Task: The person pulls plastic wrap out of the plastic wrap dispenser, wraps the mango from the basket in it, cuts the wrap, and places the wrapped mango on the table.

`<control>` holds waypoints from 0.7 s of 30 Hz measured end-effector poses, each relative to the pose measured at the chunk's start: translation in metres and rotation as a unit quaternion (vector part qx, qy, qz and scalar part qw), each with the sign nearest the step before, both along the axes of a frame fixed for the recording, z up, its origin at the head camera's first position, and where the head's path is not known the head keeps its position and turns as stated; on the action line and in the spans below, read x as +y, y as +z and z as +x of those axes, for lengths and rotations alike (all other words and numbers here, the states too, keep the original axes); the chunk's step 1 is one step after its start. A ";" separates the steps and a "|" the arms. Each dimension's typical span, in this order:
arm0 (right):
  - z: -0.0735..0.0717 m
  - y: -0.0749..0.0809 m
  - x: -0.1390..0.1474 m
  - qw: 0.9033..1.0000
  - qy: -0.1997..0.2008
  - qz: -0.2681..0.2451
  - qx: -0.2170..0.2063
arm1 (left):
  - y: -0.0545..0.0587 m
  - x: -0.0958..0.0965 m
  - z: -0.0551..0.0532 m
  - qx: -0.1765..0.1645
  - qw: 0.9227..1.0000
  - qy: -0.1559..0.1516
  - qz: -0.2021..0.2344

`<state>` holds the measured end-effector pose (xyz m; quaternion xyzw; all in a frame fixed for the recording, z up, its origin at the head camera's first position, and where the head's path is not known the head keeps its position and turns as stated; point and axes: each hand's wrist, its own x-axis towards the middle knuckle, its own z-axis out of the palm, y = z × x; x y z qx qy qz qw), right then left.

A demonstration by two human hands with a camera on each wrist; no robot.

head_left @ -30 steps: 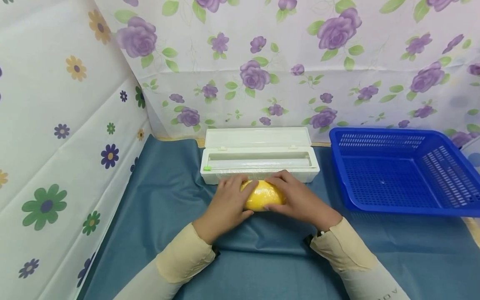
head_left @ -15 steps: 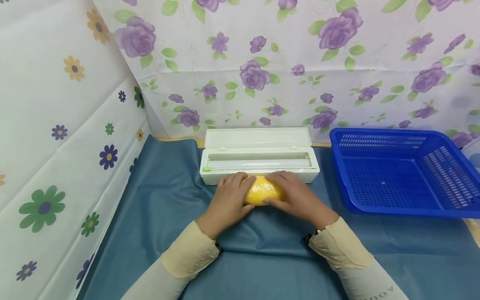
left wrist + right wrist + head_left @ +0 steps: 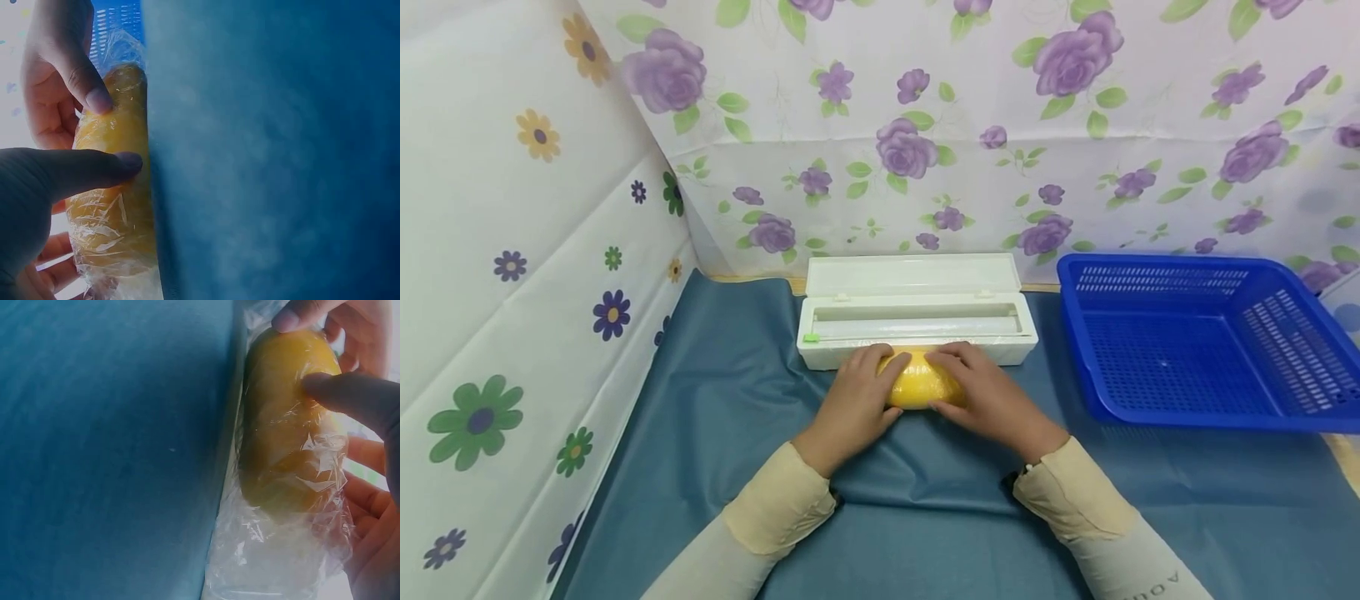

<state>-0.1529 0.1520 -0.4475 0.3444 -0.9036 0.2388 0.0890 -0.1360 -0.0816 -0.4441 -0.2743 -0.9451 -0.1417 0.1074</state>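
An oblong yellow thing (image 3: 920, 383), smooth like a fruit, is wrapped in clear cling film. My left hand (image 3: 853, 408) grips its left end and my right hand (image 3: 992, 408) its right end, thumbs on the near side and fingers over the far side. Both wrist views show the thumbs pressing the wrapped yellow thing (image 3: 112, 206). Loose film (image 3: 262, 556) bunches past its end in the right wrist view. Right behind the hands is a white cling film dispenser (image 3: 831, 357), lid (image 3: 913, 275) raised, with a film roll (image 3: 917, 327) inside and a green slider (image 3: 811, 338) at its left.
A blue perforated plastic basket (image 3: 1187, 417) stands at the right. Blue-green cloth (image 3: 737, 417) with folds covers the table. Flowered sheets (image 3: 850, 192) hang along the back and the left side.
Both hands have shifted the wrapped yellow thing slightly away from me, closer to the dispenser, mostly in the first half second. The grip stays the same.
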 end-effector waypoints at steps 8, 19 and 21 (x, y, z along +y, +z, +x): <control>0.001 -0.003 -0.004 0.998 -0.009 0.020 0.054 | -0.003 0.000 0.001 0.009 1.000 -0.002 -0.019; 0.002 -0.005 -0.006 0.997 -0.016 0.036 0.062 | 0.002 0.000 0.003 0.000 1.000 0.005 -0.014; 0.001 -0.004 -0.006 0.997 -0.015 0.037 0.061 | 0.004 -0.001 0.002 0.000 1.000 0.003 0.003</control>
